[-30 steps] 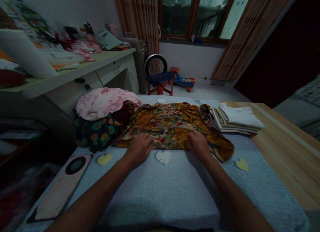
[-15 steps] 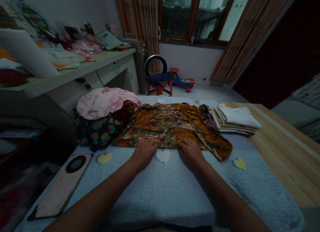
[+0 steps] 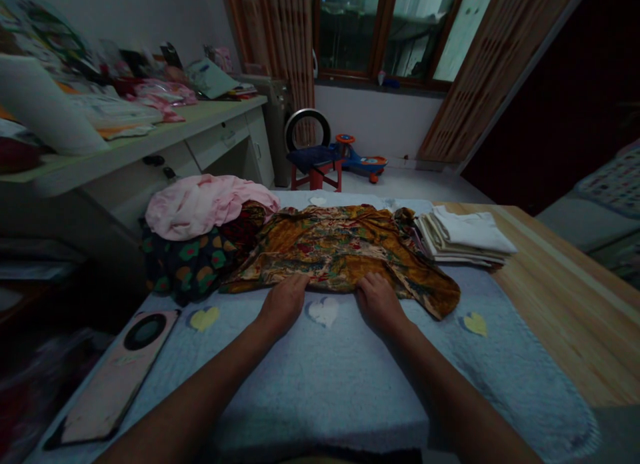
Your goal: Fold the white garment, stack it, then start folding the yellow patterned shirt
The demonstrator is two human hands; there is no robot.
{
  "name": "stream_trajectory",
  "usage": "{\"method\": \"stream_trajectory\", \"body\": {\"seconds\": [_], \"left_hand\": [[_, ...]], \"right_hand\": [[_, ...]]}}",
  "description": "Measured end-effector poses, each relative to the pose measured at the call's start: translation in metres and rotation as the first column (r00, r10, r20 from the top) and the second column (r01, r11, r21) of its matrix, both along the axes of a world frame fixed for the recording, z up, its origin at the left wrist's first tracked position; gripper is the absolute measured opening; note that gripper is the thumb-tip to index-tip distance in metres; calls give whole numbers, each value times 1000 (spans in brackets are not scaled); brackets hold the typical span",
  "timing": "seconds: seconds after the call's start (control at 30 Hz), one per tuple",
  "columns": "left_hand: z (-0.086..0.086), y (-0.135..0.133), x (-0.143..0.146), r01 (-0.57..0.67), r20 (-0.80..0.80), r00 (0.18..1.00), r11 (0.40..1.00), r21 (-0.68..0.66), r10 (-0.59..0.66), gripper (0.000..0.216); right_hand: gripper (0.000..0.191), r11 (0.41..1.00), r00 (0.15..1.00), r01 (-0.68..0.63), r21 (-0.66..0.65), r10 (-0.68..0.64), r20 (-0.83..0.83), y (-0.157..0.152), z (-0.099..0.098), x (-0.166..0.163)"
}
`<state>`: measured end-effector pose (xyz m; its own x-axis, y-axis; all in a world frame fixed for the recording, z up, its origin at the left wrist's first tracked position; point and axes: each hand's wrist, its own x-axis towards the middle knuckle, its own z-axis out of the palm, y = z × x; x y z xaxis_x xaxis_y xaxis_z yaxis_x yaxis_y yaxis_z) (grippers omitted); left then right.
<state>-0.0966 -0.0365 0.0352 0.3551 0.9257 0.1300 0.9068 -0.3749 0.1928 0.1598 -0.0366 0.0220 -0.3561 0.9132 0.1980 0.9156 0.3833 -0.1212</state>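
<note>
A brown-gold patterned garment (image 3: 330, 244) lies spread and wrinkled on a light blue blanket (image 3: 320, 384). My left hand (image 3: 284, 307) is closed on its near edge, left of the middle. A short way to the right, my right hand (image 3: 377, 301) grips the same edge, its fingers curled over the cloth. The fingertips of both hands are partly hidden. One corner of the garment, perhaps a sleeve, sticks out toward me beyond my right hand.
Left of the garment sit a pink cloth (image 3: 200, 207) and a dark patterned cloth (image 3: 187, 264) in a heap. Folded clothes (image 3: 467, 234) are stacked at the right. A phone (image 3: 117, 377) lies near the left edge. Behind stands a red stool (image 3: 316, 177); a cluttered desk (image 3: 210, 127) runs along the left.
My left hand has shifted slightly, and the near edge of the garment looks a little raised between the hands. The whole view has moved slightly; the other things stay put.
</note>
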Motion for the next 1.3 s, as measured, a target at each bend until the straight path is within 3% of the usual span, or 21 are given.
{"method": "stream_trajectory", "body": {"seconds": [0.13,0.3,0.5,0.6,0.73,0.93,1.13,1.3], "left_hand": [[2,-2,1,25,-75,997,1000,14,-24,24],[4,-5,7,80,-178,982,993,84,-64,21],[3,0,31,270,-211,949,948,167,-233,19],[1,2,47,338,-206,931,924,178,-300,17],[-7,5,61,380,-195,919,903,201,-344,23],[-14,6,64,384,-184,918,903,191,-351,25],[-17,7,61,355,-163,930,919,172,-329,25],[-19,8,60,368,-111,929,914,171,-353,25]], "right_hand": [[19,998,997,60,1,-60,56,-12,2,24],[34,990,984,142,-5,-140,108,-33,4,86],[31,935,917,354,13,-349,195,-45,14,149],[37,924,905,382,26,-380,189,-43,23,159],[30,929,909,370,28,-368,196,-30,31,165],[29,943,943,320,-94,-307,132,-7,36,179],[44,937,942,307,-170,-274,192,-19,37,184],[38,957,959,267,-118,-252,130,-23,35,189]]}}
